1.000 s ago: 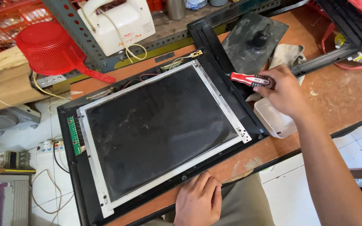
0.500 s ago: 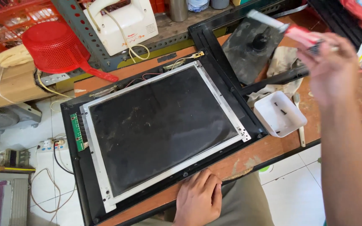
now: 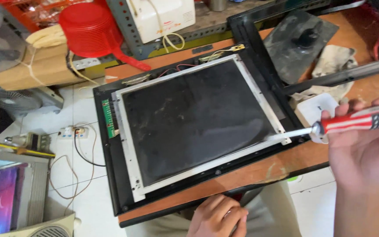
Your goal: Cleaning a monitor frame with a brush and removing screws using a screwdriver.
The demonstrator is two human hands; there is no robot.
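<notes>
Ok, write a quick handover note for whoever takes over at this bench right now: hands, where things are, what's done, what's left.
Right hand: holds a red-and-white-handled screwdriver, its tip at the right lower corner of the panel's metal frame.
Left hand: rests at the near edge of the black bezel, holding nothing visible.
Display panel: lies face down in the bezel on the wooden bench, its green circuit strip on the left edge.
Small white tray sits right of the panel.
Done: panel back exposed.
Left: panel remains seated in the bezel; screw state cannot be seen.
</notes>
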